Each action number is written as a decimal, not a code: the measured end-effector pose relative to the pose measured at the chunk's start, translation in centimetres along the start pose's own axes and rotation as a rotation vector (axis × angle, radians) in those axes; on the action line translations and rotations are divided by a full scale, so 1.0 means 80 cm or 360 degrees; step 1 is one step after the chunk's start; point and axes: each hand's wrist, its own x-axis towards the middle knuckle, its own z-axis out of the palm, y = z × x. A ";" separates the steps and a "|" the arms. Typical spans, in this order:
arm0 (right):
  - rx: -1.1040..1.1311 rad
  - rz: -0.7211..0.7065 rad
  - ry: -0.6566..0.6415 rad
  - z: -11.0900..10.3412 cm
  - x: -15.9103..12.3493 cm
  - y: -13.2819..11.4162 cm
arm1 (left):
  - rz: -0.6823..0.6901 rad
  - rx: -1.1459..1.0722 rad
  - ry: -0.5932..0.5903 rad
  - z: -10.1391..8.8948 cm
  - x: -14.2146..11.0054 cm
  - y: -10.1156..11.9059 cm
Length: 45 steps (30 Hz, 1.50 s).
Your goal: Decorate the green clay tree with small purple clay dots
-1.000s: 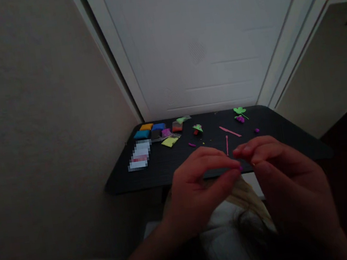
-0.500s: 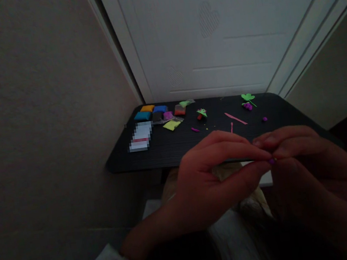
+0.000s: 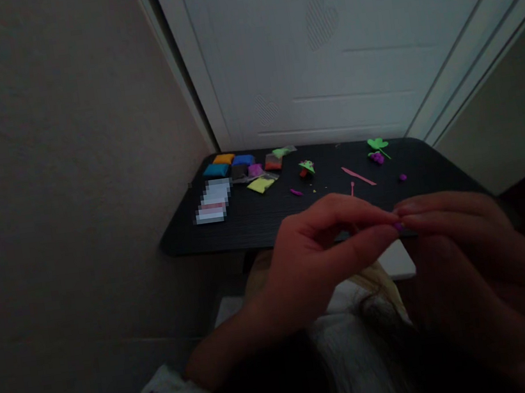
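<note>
Over the table's front edge, my left hand [image 3: 323,253] pinches a tiny piece of purple clay [image 3: 399,227] between thumb and index finger. My right hand [image 3: 483,257] is closed, its curled fingertips meeting the left ones at that piece. Most of the clay is hidden by the fingers. Beyond the hands lie a pink stick tool [image 3: 352,188] and a pink clay knife [image 3: 358,175]. A purple clay ball [image 3: 402,177] and a thin purple clay strip [image 3: 296,192] rest on the table too.
The black table [image 3: 229,236] stands against a white door [image 3: 372,72]. Bags of coloured clay [image 3: 216,169], a yellow packet [image 3: 261,185] and a blurred white rectangle [image 3: 213,201] are at left. A green-and-red clay figure [image 3: 306,168], green clay leaves [image 3: 378,143] and a purple clay cluster [image 3: 376,157] stand farther back.
Both hands have shifted slightly up, their fingertips a little left, still together at the purple clay. The camera view has tilted slightly. The things on the table have kept their places.
</note>
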 end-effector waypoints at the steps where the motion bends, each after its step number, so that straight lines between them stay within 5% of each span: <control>1: 0.0003 0.0015 -0.0025 0.000 0.000 0.001 | -0.0067 -0.0097 -0.0006 0.000 0.000 -0.003; 7: 0.0111 0.0130 -0.0022 -0.003 0.000 0.002 | -0.0239 -0.0374 -0.0010 0.003 0.002 -0.012; 20: -0.0183 -0.0128 -0.0042 -0.002 -0.002 0.004 | 0.0043 0.0154 0.0197 0.004 0.000 -0.008; 31: -0.0047 0.0097 -0.0060 0.011 0.006 0.014 | -0.0486 -0.0754 0.0146 0.000 0.007 -0.032; 39: -0.0141 0.0110 -0.0030 0.021 0.008 0.021 | -0.0591 -0.0993 0.0182 -0.001 0.010 -0.040; 45: -0.0253 0.0041 -0.0039 0.022 0.009 0.027 | -0.0529 -0.0813 0.0295 -0.003 0.011 -0.049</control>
